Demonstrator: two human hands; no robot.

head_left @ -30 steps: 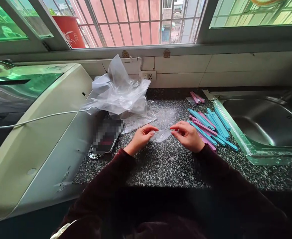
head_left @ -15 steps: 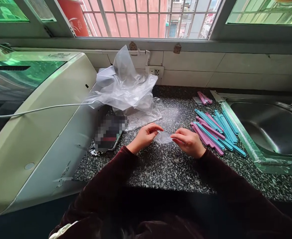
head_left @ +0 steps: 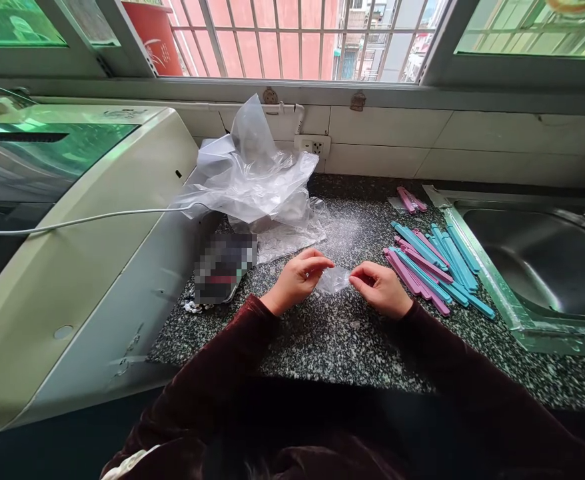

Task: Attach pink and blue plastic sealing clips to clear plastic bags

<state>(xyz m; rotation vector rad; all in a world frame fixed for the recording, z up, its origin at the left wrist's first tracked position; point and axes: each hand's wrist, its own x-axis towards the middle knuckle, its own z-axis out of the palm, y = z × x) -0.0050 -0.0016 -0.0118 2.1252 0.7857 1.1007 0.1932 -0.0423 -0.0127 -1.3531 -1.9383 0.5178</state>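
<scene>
Both arms reach forward from the lower edge of the view and converge near its centre. Left arm [head_left: 207, 377] and right arm [head_left: 482, 380] are covered to the wrists by dark maroon sleeves [head_left: 245, 327]. Left hand [head_left: 296, 280]: bare, angled inward, index finger extended across towards the opposite hand, thumb beneath and close to it. Right hand [head_left: 380, 288]: bare, turned inward, thumb and index fingertips drawn together in a pinch, remaining fingers curled. The hands face each other at similar height, near but not touching.
</scene>
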